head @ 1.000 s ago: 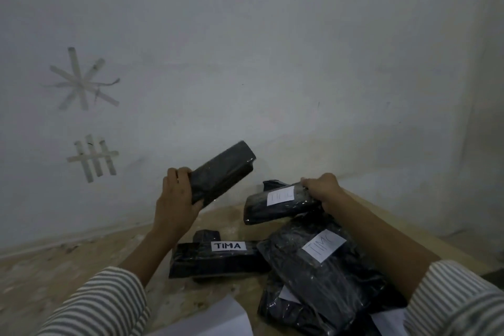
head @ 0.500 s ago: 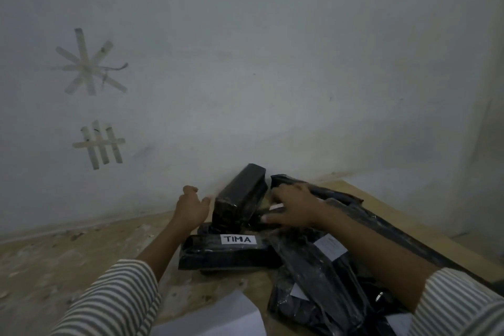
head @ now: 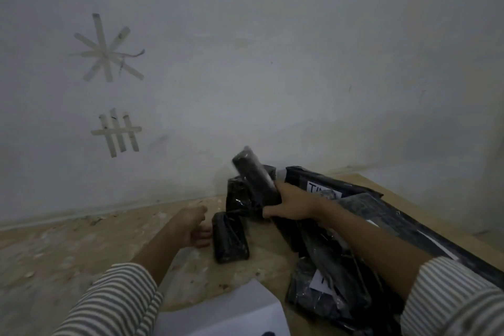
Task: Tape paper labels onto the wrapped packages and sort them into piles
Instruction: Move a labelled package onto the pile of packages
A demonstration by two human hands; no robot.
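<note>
Right now the right hand is closed around the lower end of a slim black wrapped package, holding it tilted up toward the far wall above another black package standing at the far edge of the floor. The left hand lies low on the speckled floor with fingers loosely spread, gripping nothing, just beside a short package lying flat. The likeliest trouble, as I judge it, is slippage: the wrap looks glossy and the grip sits only at one end, so the raised package could pivot out and knock over the one beneath it, muddling whatever pile is forming. The heap to the right also leans loosely, and the forearm crossing it could drag pieces out of order. Counting is partly guesswork: three separate packages at the far left of the group, plus a heap of overlapping ones I cannot number exactly. Two paper labels show clearly, one on the far right package and one near the bottom; a pale strip farther right may be a third. One white sheet lies nearest the camera, and two tape marks sit on the wall.
</note>
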